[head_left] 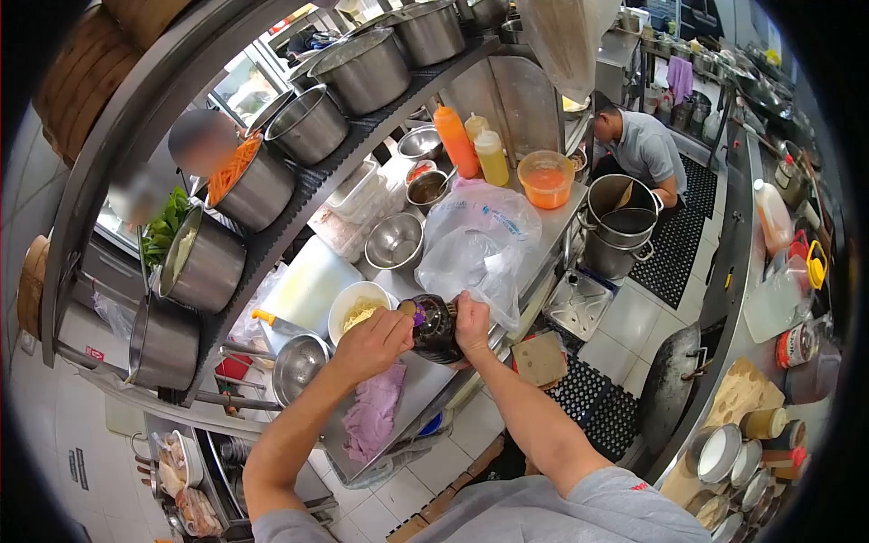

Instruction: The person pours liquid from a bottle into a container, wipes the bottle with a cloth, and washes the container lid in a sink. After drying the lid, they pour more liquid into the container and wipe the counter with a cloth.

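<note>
A dark glass bottle is held tilted between both my hands over the steel counter. My left hand is at its neck end, by a yellowish cap. My right hand grips the bottle's base. Just beyond the cap sits a white bowl of pale shredded food. A pink cloth lies on the counter under my left forearm.
Clear plastic bags, steel bowls, squeeze bottles and an orange tub crowd the counter; pots line the shelf above. Another person crouches by a stock pot on the floor. A wok sits to the right.
</note>
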A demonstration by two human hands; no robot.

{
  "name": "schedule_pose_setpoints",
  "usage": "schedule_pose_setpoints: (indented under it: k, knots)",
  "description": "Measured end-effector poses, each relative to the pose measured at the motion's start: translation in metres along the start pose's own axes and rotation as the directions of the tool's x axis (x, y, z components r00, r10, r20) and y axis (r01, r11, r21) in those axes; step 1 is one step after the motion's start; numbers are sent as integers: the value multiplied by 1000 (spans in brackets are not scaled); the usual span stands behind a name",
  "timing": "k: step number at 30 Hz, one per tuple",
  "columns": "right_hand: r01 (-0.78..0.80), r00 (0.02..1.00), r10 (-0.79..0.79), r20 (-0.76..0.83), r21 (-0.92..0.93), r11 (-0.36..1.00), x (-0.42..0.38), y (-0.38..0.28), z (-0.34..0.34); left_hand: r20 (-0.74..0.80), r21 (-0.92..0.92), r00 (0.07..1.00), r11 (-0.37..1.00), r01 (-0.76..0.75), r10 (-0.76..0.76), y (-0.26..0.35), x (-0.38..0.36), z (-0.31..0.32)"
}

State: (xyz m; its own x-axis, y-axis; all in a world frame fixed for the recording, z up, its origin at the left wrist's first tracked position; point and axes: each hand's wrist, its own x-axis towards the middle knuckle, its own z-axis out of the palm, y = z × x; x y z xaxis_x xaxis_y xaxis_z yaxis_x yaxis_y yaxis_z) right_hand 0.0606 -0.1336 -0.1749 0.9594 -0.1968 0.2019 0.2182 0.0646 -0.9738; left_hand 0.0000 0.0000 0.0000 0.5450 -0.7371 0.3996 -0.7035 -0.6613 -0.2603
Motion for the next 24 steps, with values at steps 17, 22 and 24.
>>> schedule_pose_setpoints:
  k: [17, 22, 24]
  knots:
    - [54, 998, -52, -47, 49, 997, 3, 1, 0, 474, -801, 77, -393, 452, -877, 56, 7, 24]
    - [56, 997, -54, -63, 35, 998, 2, 0, 1, 509, -818, 113, -440, 371, -853, 55, -1, 29]
    - [79, 995, -77, -68, 29, 996, 2, 2, 0, 500, -830, 172, -412, 376, -849, 52, -4, 30]
